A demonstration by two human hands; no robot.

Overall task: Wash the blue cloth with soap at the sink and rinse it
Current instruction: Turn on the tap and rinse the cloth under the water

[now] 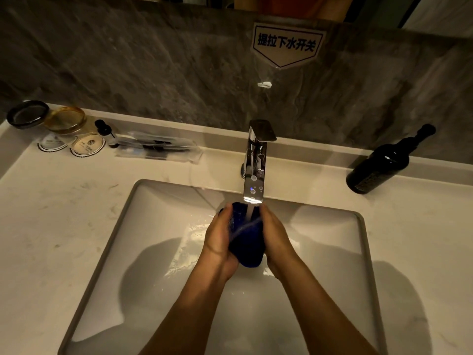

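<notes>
The blue cloth [247, 242] is bunched up between my two hands over the white sink [158, 216]. My left hand [220, 239] presses it from the left and my right hand [275, 239] from the right. A stream of water runs from the chrome faucet [256, 160] straight onto the top of the cloth. Water spreads over the basin floor to the left of my hands. The lower part of the cloth sticks out below my palms.
A dark pump bottle [381, 165] stands on the counter at the right. At the back left are two glasses [64, 120], paper coasters [87, 146], a small dropper bottle [105, 129] and wrapped toiletries [158, 148]. A sign [286, 44] hangs on the stone wall.
</notes>
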